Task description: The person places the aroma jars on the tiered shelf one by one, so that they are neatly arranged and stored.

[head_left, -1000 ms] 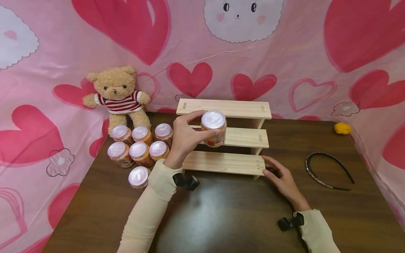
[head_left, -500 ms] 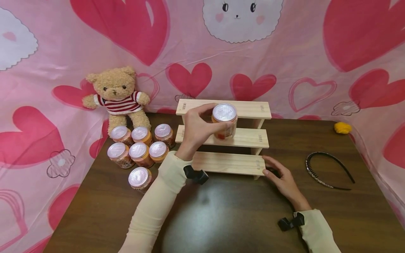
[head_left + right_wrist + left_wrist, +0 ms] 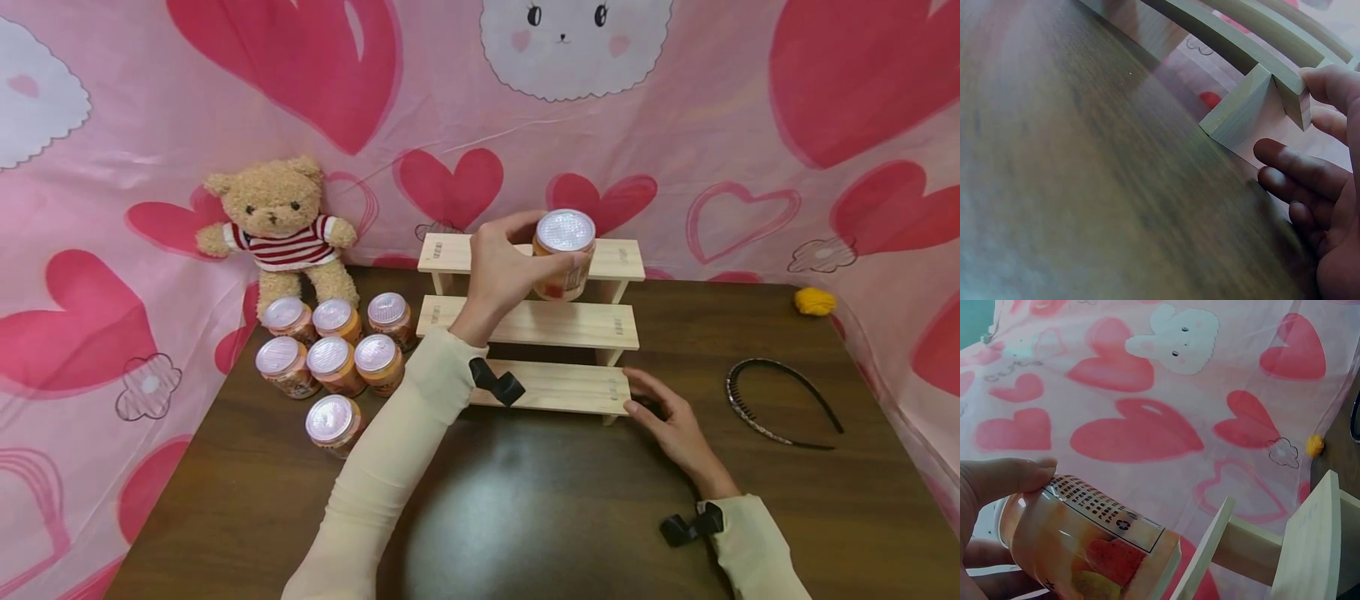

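My left hand (image 3: 504, 265) grips a jar (image 3: 564, 254) with a clear ridged lid and an orange label, thumb on the near side. It is upright in front of the top tier of a three-tier wooden display shelf (image 3: 525, 323) and overlaps that tier in the head view. In the left wrist view the label on the jar (image 3: 1107, 540) shows fruit and small print, its base close to a board. My right hand (image 3: 672, 429) pinches the right end of the lowest board (image 3: 1291, 94) between thumb and index finger; its other fingers are loosely bent below.
Several similar jars (image 3: 330, 360) stand grouped left of the shelf on the dark wooden table (image 3: 570, 533). Behind them sits a teddy bear (image 3: 277, 217) in a striped shirt. A black headband (image 3: 780, 404) and a yellow fluffy item (image 3: 814, 302) lie on the right. A pink heart-patterned cloth (image 3: 480, 108) hangs behind.
My left hand has carried the jar rightward and toward the back, from the middle tier up to the top one. My right hand has stayed at the lowest board's end.
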Available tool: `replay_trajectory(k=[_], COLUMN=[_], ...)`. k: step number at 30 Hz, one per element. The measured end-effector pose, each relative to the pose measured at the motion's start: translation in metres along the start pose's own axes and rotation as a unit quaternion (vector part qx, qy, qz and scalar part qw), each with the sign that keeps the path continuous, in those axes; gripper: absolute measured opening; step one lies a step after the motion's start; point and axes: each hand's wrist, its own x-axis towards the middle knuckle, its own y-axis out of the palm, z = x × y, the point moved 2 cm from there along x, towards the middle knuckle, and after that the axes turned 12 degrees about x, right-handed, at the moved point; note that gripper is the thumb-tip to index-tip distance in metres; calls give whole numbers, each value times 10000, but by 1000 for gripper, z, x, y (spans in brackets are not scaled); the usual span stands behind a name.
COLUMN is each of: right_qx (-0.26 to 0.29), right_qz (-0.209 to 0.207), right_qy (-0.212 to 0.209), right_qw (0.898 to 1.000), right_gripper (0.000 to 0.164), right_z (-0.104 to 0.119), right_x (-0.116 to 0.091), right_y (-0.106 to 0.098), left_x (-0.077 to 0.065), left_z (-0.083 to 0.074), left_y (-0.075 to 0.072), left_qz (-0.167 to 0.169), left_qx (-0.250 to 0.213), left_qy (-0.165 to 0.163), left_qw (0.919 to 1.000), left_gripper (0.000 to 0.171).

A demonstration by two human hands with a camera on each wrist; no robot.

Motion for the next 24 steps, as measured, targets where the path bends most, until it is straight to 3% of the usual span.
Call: replay_trajectory(k=[24], right_qx=[-47], right_qz=[60], right_qy=[52], right_qw=[10000], right_gripper=[46], right_z=[3], right_x=[1], right_y=[-2], left_x=[40], left_z=[-4], left_y=[34], left_qz=[223], left_qx=[37], left_qy=[-512], left_qw=[9984], left_gripper=[54])
